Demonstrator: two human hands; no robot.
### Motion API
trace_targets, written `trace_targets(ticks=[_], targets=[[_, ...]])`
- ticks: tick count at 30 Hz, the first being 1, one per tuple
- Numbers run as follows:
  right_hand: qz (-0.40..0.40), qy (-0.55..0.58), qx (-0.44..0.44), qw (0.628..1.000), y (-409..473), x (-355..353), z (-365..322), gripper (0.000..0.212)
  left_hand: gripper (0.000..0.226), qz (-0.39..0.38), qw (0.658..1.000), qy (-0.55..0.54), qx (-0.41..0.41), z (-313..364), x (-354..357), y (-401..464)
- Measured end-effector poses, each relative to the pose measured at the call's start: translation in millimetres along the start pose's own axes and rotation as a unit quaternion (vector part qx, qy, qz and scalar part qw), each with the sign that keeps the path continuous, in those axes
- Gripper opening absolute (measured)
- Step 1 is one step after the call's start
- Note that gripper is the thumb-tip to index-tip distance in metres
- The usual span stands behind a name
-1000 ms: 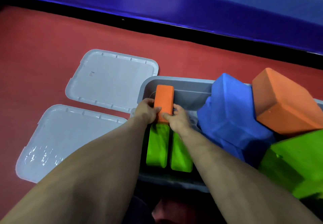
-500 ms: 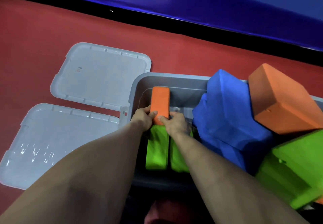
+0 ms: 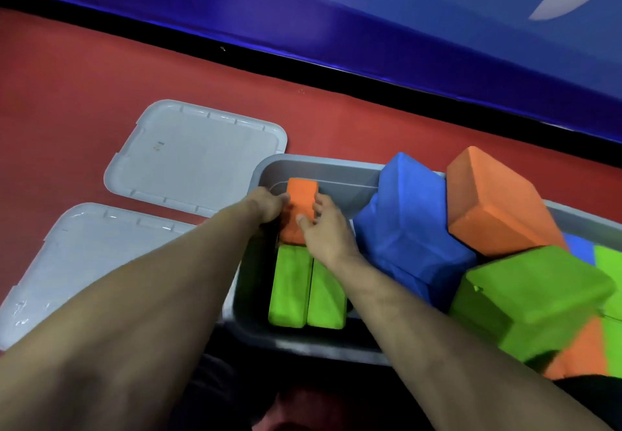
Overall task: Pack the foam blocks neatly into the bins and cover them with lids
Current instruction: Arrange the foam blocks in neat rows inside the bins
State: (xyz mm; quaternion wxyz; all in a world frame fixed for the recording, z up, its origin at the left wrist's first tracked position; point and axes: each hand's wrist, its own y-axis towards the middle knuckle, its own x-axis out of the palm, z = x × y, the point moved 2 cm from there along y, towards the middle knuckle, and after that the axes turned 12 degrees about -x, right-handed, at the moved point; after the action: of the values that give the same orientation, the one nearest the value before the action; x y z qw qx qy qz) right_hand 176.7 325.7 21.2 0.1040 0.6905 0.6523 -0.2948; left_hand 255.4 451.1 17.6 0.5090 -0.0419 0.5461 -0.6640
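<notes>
2 hands on 1 small orange foam block [image 3: 300, 208], which stands on edge in the far left part of the grey bin [image 3: 323, 170]. Left hand [image 3: 267, 206] grips its left side, fingers curled round the edge. Right hand [image 3: 324, 228] pinches its right side, thumb on the top face, fingers over the far edge. 2 green blocks [image 3: 306, 287] stand side by side in the bin, just nearer than the orange one, touching it. Big blue block [image 3: 409, 228] leans over the bin's right part. Large orange block [image 3: 494, 201] and large green block [image 3: 535, 296] piled at right. 2 grey lids [image 3: 198, 158] lie flat on the red floor [image 3: 67, 94], left of the bin.
</notes>
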Motion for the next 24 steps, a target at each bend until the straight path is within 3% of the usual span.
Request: trace_targets(ticks=[4, 8, 10, 13, 18, 24], targets=[[-0.003, -0.039, -0.113, 0.993, -30, -63, -56, 0.061, 0.041, 0.019, 0.995, -0.069, 0.069, 44, -23, -58], [0.017, -0.132, -0.193, 0.972, -59, -150, -79, 0.054, 0.043, -0.032, 0.988, -0.101, 0.114, 69, -2, -135], [0.027, -0.164, -0.204, 0.965, -75, -193, -75, 0.053, 0.035, -0.054, 0.98, -0.114, 0.154, 79, 19, -172], [-0.01, -0.216, -0.182, 0.959, -107, -246, -49, 0.056, 0.036, -0.082, 0.966, -0.089, 0.227, 90, 60, -205], [-0.24, -0.265, -0.076, 0.931, -145, -290, -4, 0.078, 0.049, -0.083, 0.967, 0.028, 0.24, 98, 98, -215], [-0.264, -0.302, -0.084, 0.912, -136, -294, 7, 0.086, 0.049, -0.068, 0.967, 0.056, 0.241, 103, 91, -212]])
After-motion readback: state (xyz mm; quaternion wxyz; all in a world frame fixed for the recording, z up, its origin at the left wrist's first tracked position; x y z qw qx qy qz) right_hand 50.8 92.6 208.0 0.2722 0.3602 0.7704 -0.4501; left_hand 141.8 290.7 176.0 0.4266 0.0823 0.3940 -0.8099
